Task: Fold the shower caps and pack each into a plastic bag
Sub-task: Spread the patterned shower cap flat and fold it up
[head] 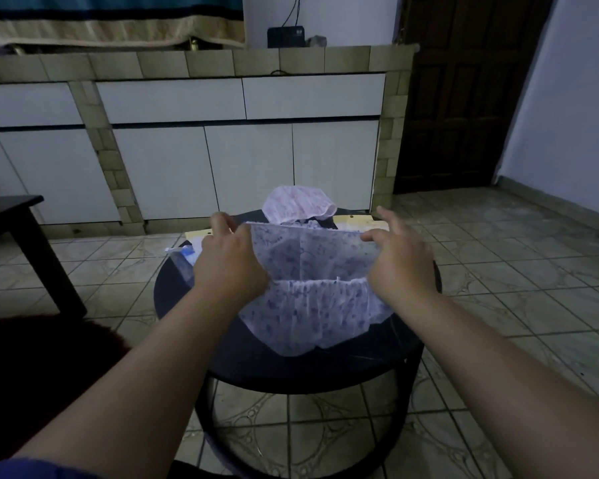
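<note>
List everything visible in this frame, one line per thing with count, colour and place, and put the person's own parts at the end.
Blue-patterned shower cap: 1, white with blue print, held up over the round table, folded in half.
Pink shower cap: 1, pale pink, far edge of the table.
Plastic bags: count unclear, clear with blue marking, left side of the table, partly behind the left hand.
Round table: 1, black, centre.
Dark side table: 1, black, left edge.
Cabinets: several white doors and drawers, tiled frame, back wall.
Door: 1, dark brown, right rear.
Black box: 1, on the counter top.
Floor: patterned tiles.
Left hand: pinches the blue cap's left end.
Right hand: pinches its right end.
</note>
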